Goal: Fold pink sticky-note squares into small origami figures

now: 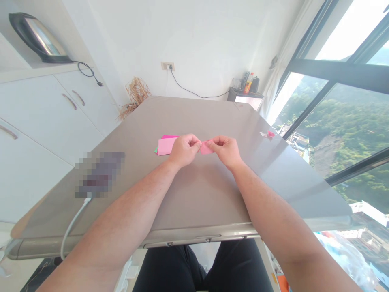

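The left hand (185, 150) and right hand (227, 150) pinch a small pink paper (206, 148) between them, just above the table (200, 194). The step in hand seems to be shaping it with the fingertips; the next move would call for a light, even grip. Beside the left hand lie stacked coloured sheets (166, 147); farther right, small reddish scraps (270, 134).

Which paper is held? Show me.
The pink piece, pinched by left hand and right hand; the pale paper, magenta paper and green paper lie stacked.
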`<state>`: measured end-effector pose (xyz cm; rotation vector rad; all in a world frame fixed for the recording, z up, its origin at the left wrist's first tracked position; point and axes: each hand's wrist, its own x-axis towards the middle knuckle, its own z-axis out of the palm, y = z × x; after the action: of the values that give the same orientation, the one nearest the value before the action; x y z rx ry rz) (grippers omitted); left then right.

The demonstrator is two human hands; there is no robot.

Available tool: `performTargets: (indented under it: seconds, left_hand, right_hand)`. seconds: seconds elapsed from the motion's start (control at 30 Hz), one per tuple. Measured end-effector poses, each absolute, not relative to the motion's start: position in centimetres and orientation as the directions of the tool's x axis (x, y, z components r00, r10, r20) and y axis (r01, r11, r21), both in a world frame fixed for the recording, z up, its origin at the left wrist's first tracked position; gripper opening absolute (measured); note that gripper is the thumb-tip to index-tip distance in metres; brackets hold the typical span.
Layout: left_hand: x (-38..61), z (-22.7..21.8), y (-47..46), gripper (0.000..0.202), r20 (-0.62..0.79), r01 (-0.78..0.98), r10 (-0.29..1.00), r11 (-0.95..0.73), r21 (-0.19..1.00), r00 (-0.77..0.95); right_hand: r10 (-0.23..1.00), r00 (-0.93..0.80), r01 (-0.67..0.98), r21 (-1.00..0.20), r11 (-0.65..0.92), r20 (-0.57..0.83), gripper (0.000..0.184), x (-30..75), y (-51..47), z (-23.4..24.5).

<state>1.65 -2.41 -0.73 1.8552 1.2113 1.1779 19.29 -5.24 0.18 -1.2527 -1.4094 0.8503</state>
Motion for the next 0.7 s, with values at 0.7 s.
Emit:
performTargets:
  seconds: [0.7]
  left_hand:
    - [2.13,-0.96,-2.23,0.012,0.341,0.223,0.932,-0.360,0.906,0.122]
  right_hand:
    - [0.988,-0.042,0.248,-0.957,0.152,0.146,0.030,19.24,-5.25,0.12]
